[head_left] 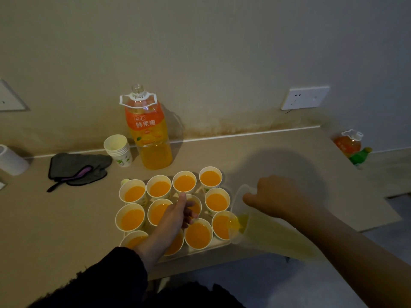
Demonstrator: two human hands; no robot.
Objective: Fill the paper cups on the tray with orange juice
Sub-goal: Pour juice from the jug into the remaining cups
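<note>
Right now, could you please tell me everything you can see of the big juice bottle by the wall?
The bottle is tall, clear plastic and uncapped, with a white carry handle round its neck and an orange label bearing white characters. Orange juice shows below the label, which hides the level. It stands upright at the back of the table, just right of a cup stack; whether they touch is unclear.

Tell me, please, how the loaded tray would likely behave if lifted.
Probably heavy: the tray carries about a dozen cups of juice. Likely to spill, since juice sits near the rims. The cups stand loose, so tilting may slide them.
</note>
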